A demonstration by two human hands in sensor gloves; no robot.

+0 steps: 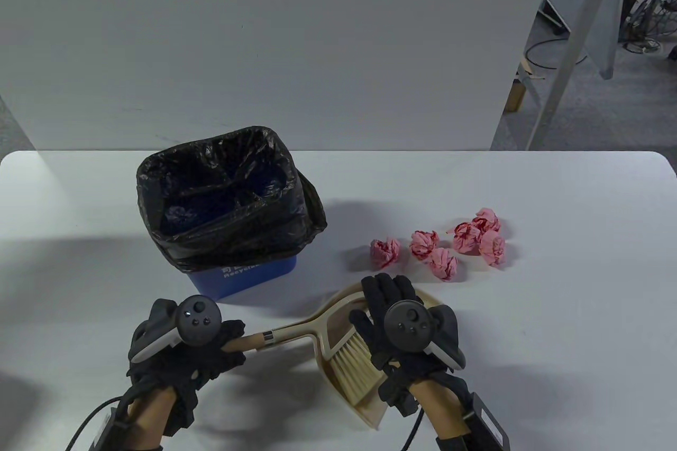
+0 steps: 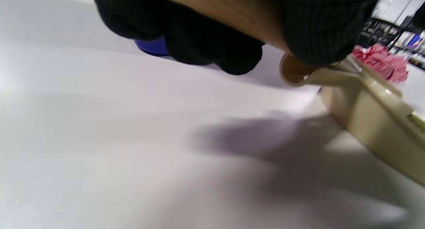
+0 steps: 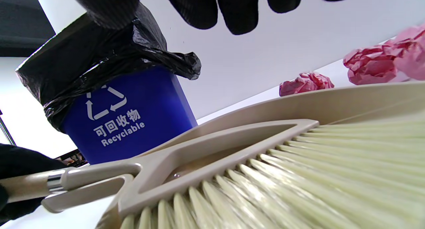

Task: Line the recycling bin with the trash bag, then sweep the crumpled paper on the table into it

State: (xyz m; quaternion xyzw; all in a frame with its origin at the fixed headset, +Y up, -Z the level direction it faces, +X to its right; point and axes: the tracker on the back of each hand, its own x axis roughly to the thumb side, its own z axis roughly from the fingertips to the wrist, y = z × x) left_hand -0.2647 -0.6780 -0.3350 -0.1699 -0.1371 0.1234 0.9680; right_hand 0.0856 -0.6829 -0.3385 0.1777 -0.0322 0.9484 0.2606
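Note:
A blue recycling bin (image 1: 248,276) stands on the white table, lined with a black trash bag (image 1: 227,192) folded over its rim. Several crumpled pink paper balls (image 1: 443,263) lie to its right. In front of the bin lies a beige dustpan (image 1: 365,408) with a brush (image 1: 354,366) nested in it. My left hand (image 1: 227,340) grips the brush's wooden handle (image 1: 285,334). My right hand (image 1: 386,297) hovers over the pan and brush head with its fingers (image 3: 232,9) straight. In the right wrist view the bristles (image 3: 298,175) fill the foreground below the bin (image 3: 132,112).
The table's rounded front edge is close to both wrists. A white partition wall stands behind the table's far edge. Beyond the right side are table legs and cables on the floor (image 1: 642,38).

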